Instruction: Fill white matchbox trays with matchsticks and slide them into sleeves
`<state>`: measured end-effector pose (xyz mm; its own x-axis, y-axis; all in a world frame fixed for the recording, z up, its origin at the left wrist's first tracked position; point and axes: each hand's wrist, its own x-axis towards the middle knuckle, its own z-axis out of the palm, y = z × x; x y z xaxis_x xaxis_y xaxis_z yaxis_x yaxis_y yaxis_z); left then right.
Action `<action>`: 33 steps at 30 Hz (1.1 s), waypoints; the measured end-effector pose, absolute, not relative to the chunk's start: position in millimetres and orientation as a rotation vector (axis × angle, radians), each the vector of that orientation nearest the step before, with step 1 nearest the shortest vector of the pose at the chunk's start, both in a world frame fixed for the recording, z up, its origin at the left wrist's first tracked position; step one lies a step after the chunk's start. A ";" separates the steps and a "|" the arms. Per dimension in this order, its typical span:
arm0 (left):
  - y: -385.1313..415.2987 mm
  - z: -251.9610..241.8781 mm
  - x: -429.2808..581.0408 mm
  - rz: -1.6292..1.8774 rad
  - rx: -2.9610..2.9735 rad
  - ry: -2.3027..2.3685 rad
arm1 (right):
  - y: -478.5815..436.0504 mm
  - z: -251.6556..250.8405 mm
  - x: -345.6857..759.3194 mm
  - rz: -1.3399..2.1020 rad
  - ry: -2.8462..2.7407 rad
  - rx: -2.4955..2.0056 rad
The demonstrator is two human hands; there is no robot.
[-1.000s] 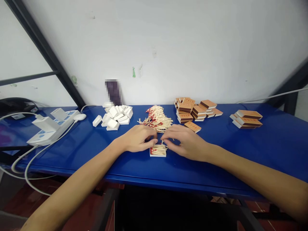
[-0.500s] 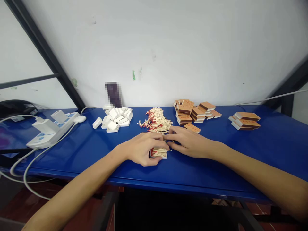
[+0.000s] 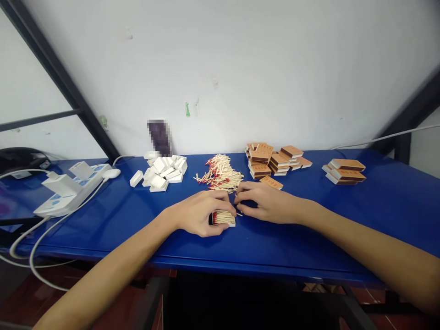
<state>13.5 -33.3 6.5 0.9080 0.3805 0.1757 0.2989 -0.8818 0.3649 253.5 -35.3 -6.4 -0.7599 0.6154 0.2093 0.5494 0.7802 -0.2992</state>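
Observation:
My left hand (image 3: 201, 213) grips a white matchbox tray (image 3: 232, 225) on the blue table, thumb at the near side and fingers over the far side. Red-tipped matches (image 3: 222, 217) fill this tray, heads to the left. Just right of it, my right hand (image 3: 264, 201) rests low with thumb and fingertips pinched together. A match (image 3: 239, 214) shows by the thumb tip; how many the fingers hold is hidden. Beyond both hands lies a loose heap of matches (image 3: 225, 172), close to the right fingers.
White empty-looking trays (image 3: 165, 172) are piled at the back left. Orange-brown matchbox sleeves (image 3: 261, 156) stand stacked at the back right, with a smaller stack of matchboxes (image 3: 347, 170) farther right. A power strip (image 3: 74, 188) with white cables lies at the left. The wall (image 3: 220, 68) rises behind.
My right hand has drawn slightly away from the tray, and its fingertips have come closer together. The left hand keeps its hold on the tray. The whole view has shifted slightly.

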 end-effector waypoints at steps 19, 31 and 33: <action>-25.9 9.4 8.3 0.478 2.730 0.527 | -42.7 -6.1 247.2 0.190 -2.575 -0.979; -32.4 1.8 17.9 0.498 2.669 0.442 | -33.1 -19.8 243.2 0.303 -2.508 -0.815; -31.6 0.3 18.5 0.530 2.661 0.462 | -31.6 -20.8 243.7 0.335 -2.476 -0.817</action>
<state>18.5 -31.6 0.3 0.8744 0.3855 0.2945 0.2394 -0.8709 0.4292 243.7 -31.6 -20.8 -0.6904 0.6106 0.3881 0.4853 0.7887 -0.3775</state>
